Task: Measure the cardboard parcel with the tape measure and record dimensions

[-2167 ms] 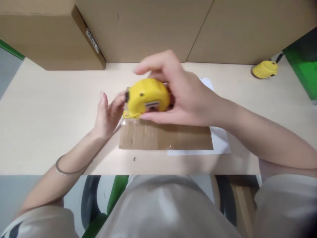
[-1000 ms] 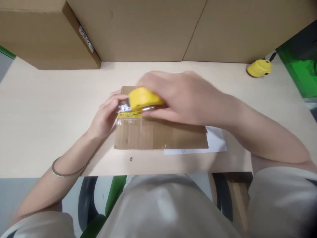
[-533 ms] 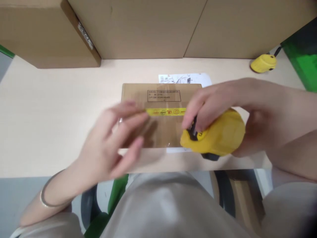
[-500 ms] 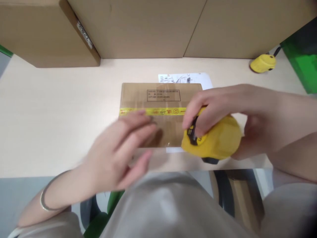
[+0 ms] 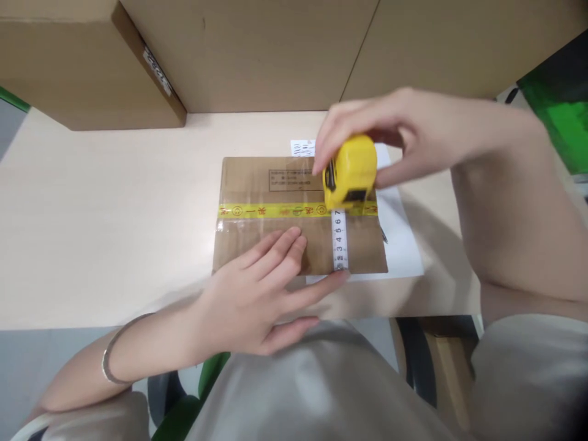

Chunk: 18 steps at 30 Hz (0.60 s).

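Observation:
A flat brown cardboard box sealed with yellow printed tape lies on the beige table. My right hand is closed around a yellow tape measure held over the box's right part. Its white blade runs from the case toward me, down to the box's near edge. My left hand lies flat with fingers spread on the box's near edge, one fingertip touching the blade's end. A bracelet is on my left wrist.
A sheet of white paper lies under the box's right end. Large cardboard boxes stand along the table's back, one at the back left. A green object stands at the right edge. The table's near edge is just below my left hand.
My right hand has carried the tape measure from the box's near right corner up over the box. The blade is now pulled out across the box. My left hand has settled flat at the near edge.

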Tool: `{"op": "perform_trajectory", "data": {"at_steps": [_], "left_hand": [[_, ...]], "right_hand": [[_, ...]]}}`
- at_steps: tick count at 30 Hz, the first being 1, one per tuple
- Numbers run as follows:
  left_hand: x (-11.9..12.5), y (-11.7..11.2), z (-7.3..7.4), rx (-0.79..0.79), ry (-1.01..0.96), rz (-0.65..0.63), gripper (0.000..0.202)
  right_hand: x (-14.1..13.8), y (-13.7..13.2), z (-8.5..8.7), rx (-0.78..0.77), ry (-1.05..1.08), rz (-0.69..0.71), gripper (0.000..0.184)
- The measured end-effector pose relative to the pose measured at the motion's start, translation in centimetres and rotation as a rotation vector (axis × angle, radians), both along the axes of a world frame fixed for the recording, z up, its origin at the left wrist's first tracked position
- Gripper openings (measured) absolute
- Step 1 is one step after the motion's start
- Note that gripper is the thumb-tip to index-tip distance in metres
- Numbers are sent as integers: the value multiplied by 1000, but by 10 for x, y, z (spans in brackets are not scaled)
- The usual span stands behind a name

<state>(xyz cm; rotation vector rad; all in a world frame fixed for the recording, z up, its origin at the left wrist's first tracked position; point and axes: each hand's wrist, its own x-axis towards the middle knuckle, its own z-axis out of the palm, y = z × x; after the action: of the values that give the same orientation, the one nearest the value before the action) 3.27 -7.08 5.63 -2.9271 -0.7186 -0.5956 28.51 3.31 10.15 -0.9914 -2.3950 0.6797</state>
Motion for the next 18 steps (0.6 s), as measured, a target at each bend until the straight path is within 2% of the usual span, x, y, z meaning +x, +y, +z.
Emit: {"op": "perform_trajectory", "data": {"at_steps": [3, 5, 7, 9, 11, 14, 18], "left_hand": [[3, 0, -1, 18, -3, 3, 57], [3, 1, -1, 14, -12, 6, 57], [4, 2, -1, 10, -25, 4, 60], [3, 3, 0, 5, -32, 0, 65], [2, 3, -1, -1, -29, 1, 69], [-2, 2, -2, -37, -35, -19, 80], [-10, 5, -6, -207, -189, -80, 101]], "right_hand": [[-3, 20, -5, -57, 55, -82, 28], [-1, 46, -7, -129, 75, -110, 28], [3, 80, -7, -247, 68, -49, 28], [10, 109, -5, -355, 64, 90, 32], [16, 124, 1, -388, 80, 188, 40], [19, 112, 14, -321, 97, 240, 40], [10, 52, 26, -76, -106, 344, 30]]}}
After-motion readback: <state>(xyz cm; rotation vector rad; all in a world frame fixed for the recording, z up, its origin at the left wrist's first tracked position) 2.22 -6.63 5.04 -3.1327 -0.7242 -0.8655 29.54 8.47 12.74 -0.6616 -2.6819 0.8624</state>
